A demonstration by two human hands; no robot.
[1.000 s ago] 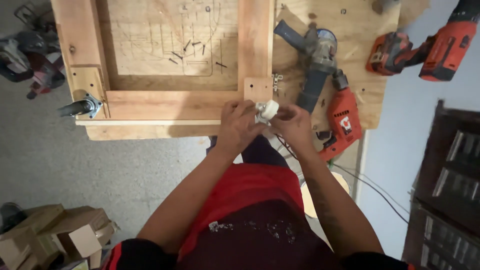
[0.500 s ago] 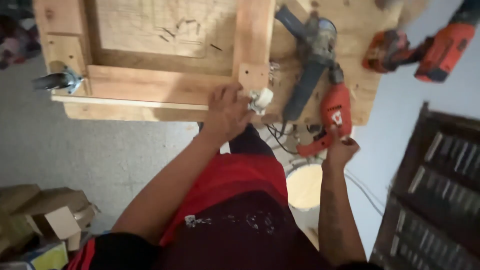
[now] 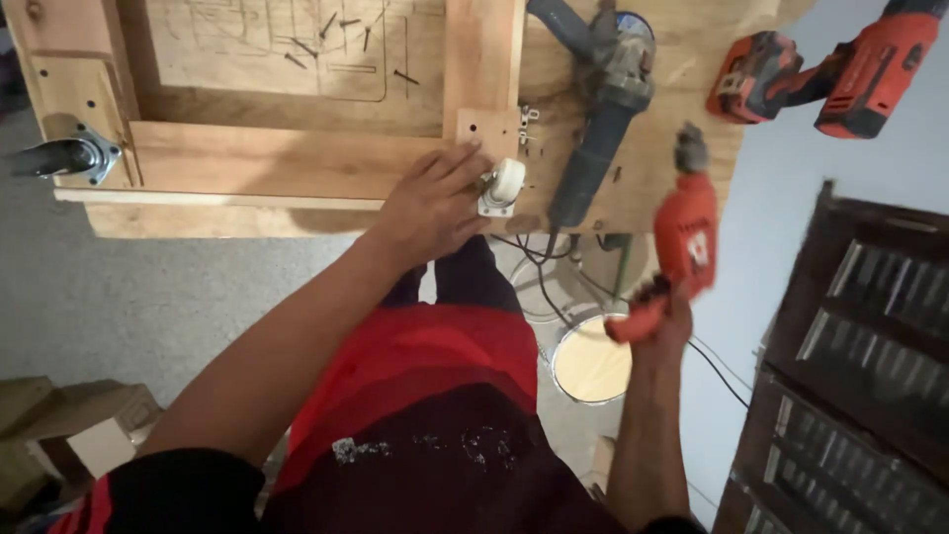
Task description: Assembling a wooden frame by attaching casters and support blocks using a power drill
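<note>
left hand [image 3: 435, 203]: fingers spread flat on the wooden frame [image 3: 287, 163], fingertips right up against the white caster wheel [image 3: 502, 185]; it's pressing down, not wrapped around anything

caster wheel: on its metal plate at the frame's near corner, just under the upright frame post [image 3: 482, 59], pretty much at the table [image 3: 652, 148] edge

right hand [image 3: 660, 314]: closed around the handle of the red corded drill [image 3: 684, 242], held off the near edge, chuck pointing back toward the table top

room to move: open floor [image 3: 148, 287] to the left of the body, plus a gap between the two hands

in the way: grey angle grinder [image 3: 603, 109] lies just right of the caster, between it and the drill; its black cords [image 3: 539, 272] dangle over the edge

further out: red cordless driver [image 3: 840, 69] at the far right corner, loose screws [image 3: 336, 30] inside the frame, another caster [image 3: 69, 155] at the left corner

below: round pale stool [image 3: 591, 364] under the drill, dark shelving [image 3: 860, 376] on the right, cardboard boxes [image 3: 69, 435] lower left
</note>
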